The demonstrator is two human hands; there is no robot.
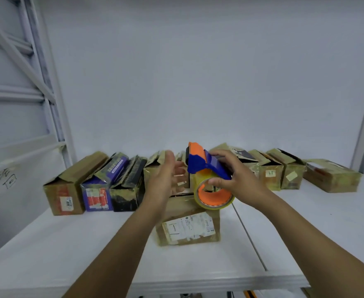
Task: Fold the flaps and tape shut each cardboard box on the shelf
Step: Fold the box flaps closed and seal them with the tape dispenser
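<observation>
My right hand [236,176] grips the blue and orange tape dispenser [207,166] from the right. The fingers curl over its blue body and the thumb sits at the rim of the clear tape roll [214,195] with its orange core. The dispenser is tilted and held in the air just above the nearest cardboard box [189,226].

My left hand [166,179] is spread just left of the dispenser, fingers straight and palm turned toward it. I cannot tell whether it touches the tape.

The nearest box sits on the white shelf [69,244], apart from the others and closer to me. A white label faces me, and its top flaps lie flat.

Behind it a row of boxes runs along the back of the shelf:
- a brown box [66,191] at the left end
- a blue box [99,192] beside it
- a black box [127,190] next
- more brown ones to the right, several with flaps standing up
- a low flat box [331,178] at the right end
</observation>
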